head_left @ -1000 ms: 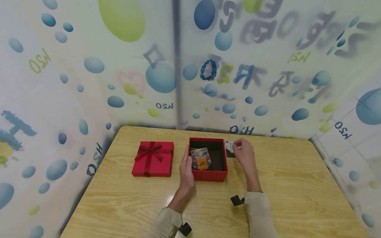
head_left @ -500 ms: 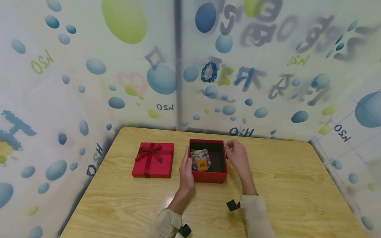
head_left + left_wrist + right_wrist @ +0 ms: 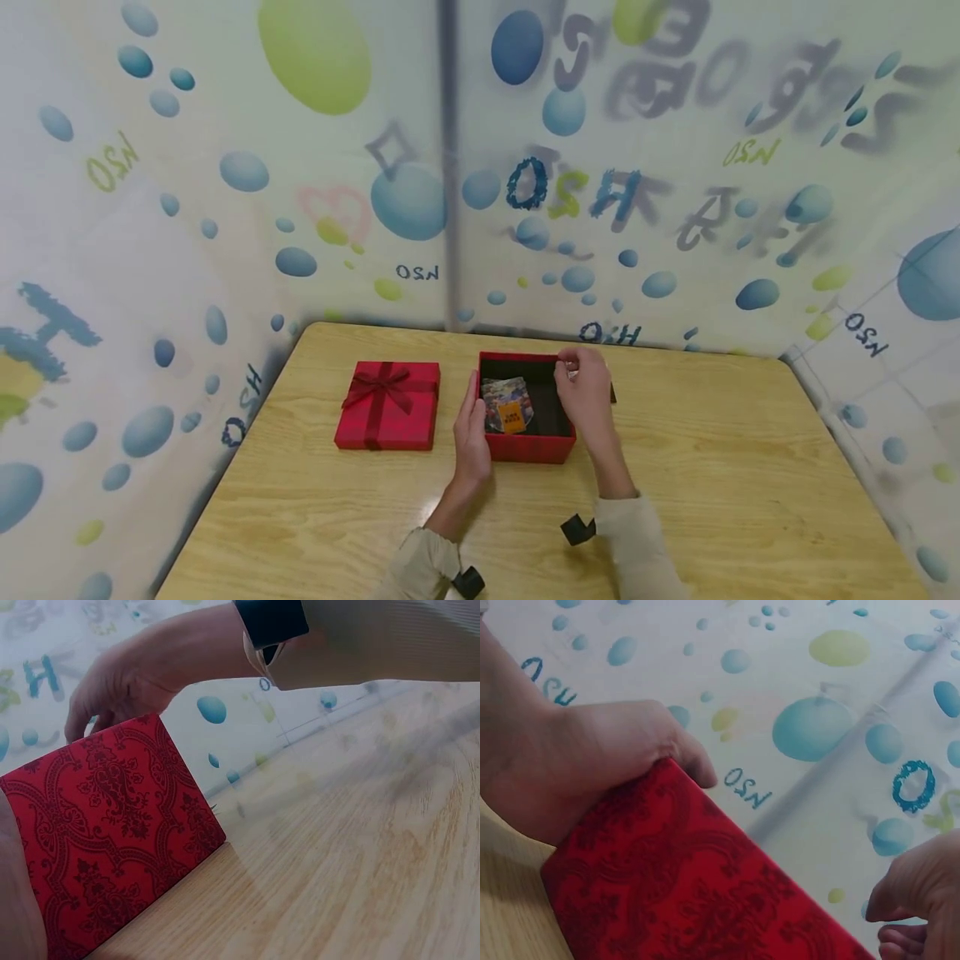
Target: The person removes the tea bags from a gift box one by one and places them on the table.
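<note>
A red open box (image 3: 531, 450) with a dark inside stands at the table's middle. Several colourful printed cards (image 3: 507, 390) and a small orange card (image 3: 512, 417) lie in its left part. My left hand (image 3: 472, 442) rests along the box's left wall with straight fingers. In the right wrist view that left hand (image 3: 592, 750) is at the box's corner. My right hand (image 3: 587, 387) is above the right rim, fingers curled, pinching a pale card that is mostly hidden. Beyond it a dark flat piece (image 3: 613, 393) shows on the table.
A red lid (image 3: 387, 406) with a dark red ribbon bow lies left of the box. The wooden table (image 3: 750, 467) reaches back to a wall hung with bubble-printed sheets (image 3: 408, 200). Dark wrist cameras (image 3: 577, 530) sit at both sleeves.
My right hand has moved left from the pale card right of the box to above the box's right rim. My left hand stays at the box's left wall.
</note>
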The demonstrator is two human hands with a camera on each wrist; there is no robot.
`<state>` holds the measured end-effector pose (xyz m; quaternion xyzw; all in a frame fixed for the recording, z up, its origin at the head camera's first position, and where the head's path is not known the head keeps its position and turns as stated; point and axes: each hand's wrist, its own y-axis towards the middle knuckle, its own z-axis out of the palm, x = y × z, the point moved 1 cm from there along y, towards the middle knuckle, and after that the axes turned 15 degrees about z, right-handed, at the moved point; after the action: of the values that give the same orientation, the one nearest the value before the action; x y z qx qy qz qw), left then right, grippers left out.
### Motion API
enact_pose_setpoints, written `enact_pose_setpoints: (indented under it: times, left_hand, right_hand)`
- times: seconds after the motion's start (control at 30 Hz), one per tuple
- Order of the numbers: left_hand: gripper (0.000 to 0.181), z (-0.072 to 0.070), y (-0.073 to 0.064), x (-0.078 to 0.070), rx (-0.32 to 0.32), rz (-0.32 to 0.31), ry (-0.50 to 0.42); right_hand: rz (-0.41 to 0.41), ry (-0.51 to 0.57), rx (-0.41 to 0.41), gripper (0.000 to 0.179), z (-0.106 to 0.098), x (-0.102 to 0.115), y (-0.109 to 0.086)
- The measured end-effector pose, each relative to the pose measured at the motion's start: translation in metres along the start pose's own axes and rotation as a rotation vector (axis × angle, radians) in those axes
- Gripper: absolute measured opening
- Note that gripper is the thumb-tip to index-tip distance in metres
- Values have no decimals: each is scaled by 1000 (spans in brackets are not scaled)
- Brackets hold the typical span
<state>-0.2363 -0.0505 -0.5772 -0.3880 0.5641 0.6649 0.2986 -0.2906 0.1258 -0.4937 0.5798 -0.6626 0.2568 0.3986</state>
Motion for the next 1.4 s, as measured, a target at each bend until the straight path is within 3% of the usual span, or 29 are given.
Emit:
enact_pose_setpoints:
  times: [0.17, 0.3, 0.4, 0.67, 1.07, 1.4]
  left_hand:
    - [52, 0, 0, 1, 1, 0, -14]
    - [52, 0, -1, 2, -2, -7, -19]
    - [52, 0, -1, 4, -5, -10, -12]
    - [52, 4, 2, 2, -9, 23, -6]
    - [52, 1, -2, 3, -13, 32, -8]
    - [52, 1, -2, 2, -28, 48, -1]
  right_hand:
    - [-15, 87, 52, 16, 10, 8, -8]
    - [18, 78, 125, 23, 23, 14, -17]
    - [19, 17, 163, 29, 33, 16, -23]
    - [74, -265, 253, 37, 48, 16, -27]
    - [244, -328, 355, 55, 53, 9, -24]
    - [213, -346, 292, 42, 52, 14, -25]
